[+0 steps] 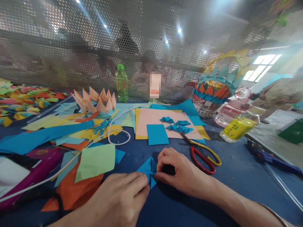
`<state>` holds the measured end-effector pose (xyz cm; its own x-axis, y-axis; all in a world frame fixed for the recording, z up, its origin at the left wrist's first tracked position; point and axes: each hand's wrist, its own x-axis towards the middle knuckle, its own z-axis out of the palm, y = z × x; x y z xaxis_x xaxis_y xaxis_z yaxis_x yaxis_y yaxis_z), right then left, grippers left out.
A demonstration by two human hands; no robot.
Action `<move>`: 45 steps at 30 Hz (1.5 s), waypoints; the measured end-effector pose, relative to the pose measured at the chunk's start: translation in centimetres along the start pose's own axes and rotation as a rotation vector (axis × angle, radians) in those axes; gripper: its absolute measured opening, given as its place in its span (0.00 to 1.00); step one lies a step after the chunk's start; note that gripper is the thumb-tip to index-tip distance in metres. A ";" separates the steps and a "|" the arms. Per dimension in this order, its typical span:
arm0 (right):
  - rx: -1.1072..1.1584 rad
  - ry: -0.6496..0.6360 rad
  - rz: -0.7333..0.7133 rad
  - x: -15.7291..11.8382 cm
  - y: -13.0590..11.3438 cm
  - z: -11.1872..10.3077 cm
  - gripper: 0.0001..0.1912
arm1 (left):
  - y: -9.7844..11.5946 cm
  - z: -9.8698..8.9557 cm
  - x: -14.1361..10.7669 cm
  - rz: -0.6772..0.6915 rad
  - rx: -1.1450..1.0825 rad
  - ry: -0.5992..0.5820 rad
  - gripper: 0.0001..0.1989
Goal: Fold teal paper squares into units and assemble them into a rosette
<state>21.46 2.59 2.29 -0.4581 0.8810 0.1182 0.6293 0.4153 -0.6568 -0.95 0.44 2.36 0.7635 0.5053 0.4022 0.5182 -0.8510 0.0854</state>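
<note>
A blue paper piece (pixel 149 166), partly folded with a crease down its middle, lies on the dark blue table between my hands. My left hand (pixel 125 192) presses on its left side with fingers together. On its right edge, my right hand (pixel 176 168) pinches the paper between thumb and curled fingers. Beyond them, a flat blue square (pixel 157 134) rests on pink sheets (pixel 151 116), beside several small folded blue pieces (pixel 180 128). Scissors (pixel 205 156) with red and yellow handles lie to the right of these, their tips near the folded pieces.
Coloured paper (pixel 96 162) and a purple tool (pixel 44 164) with a white cord lie left. A peach paper ring (pixel 94 102) and green bottle (pixel 121 84) stand behind. At right are a paper basket (pixel 208 101), a yellow-labelled bottle (pixel 240 127) and a blue-handled tool (pixel 272 157).
</note>
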 end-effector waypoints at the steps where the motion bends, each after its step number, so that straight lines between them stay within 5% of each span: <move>1: -0.010 0.004 0.009 0.0 -0.2 0.1 0.05 | 0.1 0.0 0.0 0.002 0.001 0.015 0.17; 8: -0.023 0.018 0.012 0.0 -0.6 0.3 0.07 | 0.4 0.3 0.3 -0.023 -0.022 0.148 0.18; 28: -0.001 0.024 0.005 0.0 -0.4 0.4 0.08 | 0.0 0.5 0.3 0.048 0.106 -0.042 0.16; 45: 0.046 -0.001 0.084 -0.3 0.5 -0.5 0.13 | -0.3 -0.3 1.1 0.105 0.016 0.073 0.21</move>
<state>22.21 2.66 2.35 -0.4055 0.9121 0.0602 0.6361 0.3288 -0.6980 -0.38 1.25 3.06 0.7843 0.4010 0.4734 0.4433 -0.8961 0.0247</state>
